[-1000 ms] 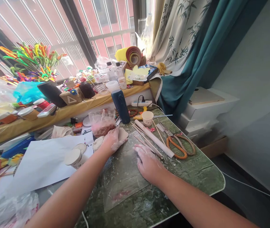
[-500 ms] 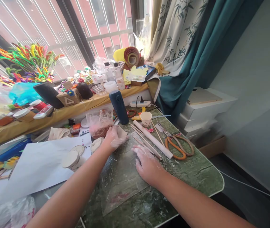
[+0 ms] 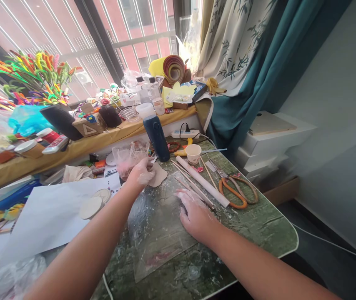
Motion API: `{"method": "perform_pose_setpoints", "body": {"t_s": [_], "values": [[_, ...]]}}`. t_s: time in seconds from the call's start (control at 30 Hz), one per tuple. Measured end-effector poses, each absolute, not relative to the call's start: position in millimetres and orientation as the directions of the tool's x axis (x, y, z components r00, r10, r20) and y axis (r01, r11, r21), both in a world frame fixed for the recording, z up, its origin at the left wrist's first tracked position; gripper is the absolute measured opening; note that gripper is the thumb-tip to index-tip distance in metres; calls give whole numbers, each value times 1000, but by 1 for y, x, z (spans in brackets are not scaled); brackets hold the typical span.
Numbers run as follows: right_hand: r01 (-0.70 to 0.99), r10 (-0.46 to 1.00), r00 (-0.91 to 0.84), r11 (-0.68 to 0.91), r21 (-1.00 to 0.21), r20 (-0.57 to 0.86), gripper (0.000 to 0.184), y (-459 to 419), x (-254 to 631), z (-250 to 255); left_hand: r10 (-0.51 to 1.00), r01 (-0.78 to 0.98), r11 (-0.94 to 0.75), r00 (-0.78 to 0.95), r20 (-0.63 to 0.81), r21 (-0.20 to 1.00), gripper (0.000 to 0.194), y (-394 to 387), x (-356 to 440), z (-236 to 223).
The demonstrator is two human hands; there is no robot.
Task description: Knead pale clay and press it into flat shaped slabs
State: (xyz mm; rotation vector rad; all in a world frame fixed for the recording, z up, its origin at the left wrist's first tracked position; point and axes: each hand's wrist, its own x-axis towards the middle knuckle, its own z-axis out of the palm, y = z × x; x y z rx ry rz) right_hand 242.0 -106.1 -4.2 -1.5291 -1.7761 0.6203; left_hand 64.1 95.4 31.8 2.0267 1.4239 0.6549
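Note:
My left hand [image 3: 140, 174], dusted with white, is over the near edge of a clear plastic bag [image 3: 131, 160] with brownish-pink stuff inside. Its thumb and fingers are apart, and I see nothing held between them. Just right of it lies a flat, pale piece of clay [image 3: 158, 176]. My right hand [image 3: 193, 208], also whitened, rests open on a clear plastic sheet [image 3: 156, 233], its fingertips beside several thin wooden sticks [image 3: 193, 189]. A white rolling rod [image 3: 203, 181] lies beyond the sticks.
Orange-handled scissors [image 3: 236, 191] lie right of the rod. A paper cup [image 3: 193, 154] and dark blue bottle [image 3: 156, 137] stand at the back. White paper [image 3: 49, 216] and round pale lids [image 3: 91, 207] are on the left. A cluttered windowsill [image 3: 103, 139] runs behind.
My left hand has drawn back leftward off the pale clay piece, which now shows more fully. My right hand stays almost where it was. The view has shifted slightly.

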Motion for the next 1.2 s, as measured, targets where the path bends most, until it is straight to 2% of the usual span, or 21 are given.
{"method": "perform_pose_setpoints", "body": {"t_s": [0.1,0.2,0.33,0.43,0.53,0.63,0.7,0.8,0.93,1.07,1.2], "values": [[634,980,-53,182,-752,192,51,-106,242,-3,939,523,-215,343,27,825,48,85,64,46],[603,980,-53,184,-777,191,51,-105,244,-4,937,336,-101,349,-24,937,49,67,62,62],[488,984,-8,157,-859,176,52,-106,249,-6,942,125,108,304,-142,986,54,35,54,82],[285,988,47,131,-949,150,54,-110,251,-5,897,-38,259,381,-226,965,42,7,47,90],[-50,992,3,126,-991,126,61,-111,247,-2,821,-128,400,490,-293,908,37,-19,45,90],[-374,993,-91,31,-927,69,64,-107,237,2,807,-193,464,495,-323,864,36,-37,44,84],[-474,995,-96,-63,-878,-19,60,-102,228,4,811,-224,484,479,-337,846,37,-43,43,79],[-512,989,-39,-142,-847,-143,56,-95,217,5,828,-279,484,454,-330,830,40,-45,37,69],[-562,975,-12,-191,-805,-223,53,-93,207,9,802,-287,517,491,-340,806,41,-45,29,53],[-696,967,-107,-238,-677,-230,48,-98,198,18,819,-267,500,456,-349,824,41,-48,23,39],[-712,942,-194,-328,-621,-275,60,-101,189,20,821,-217,486,446,-357,847,46,-51,20,41]]}}
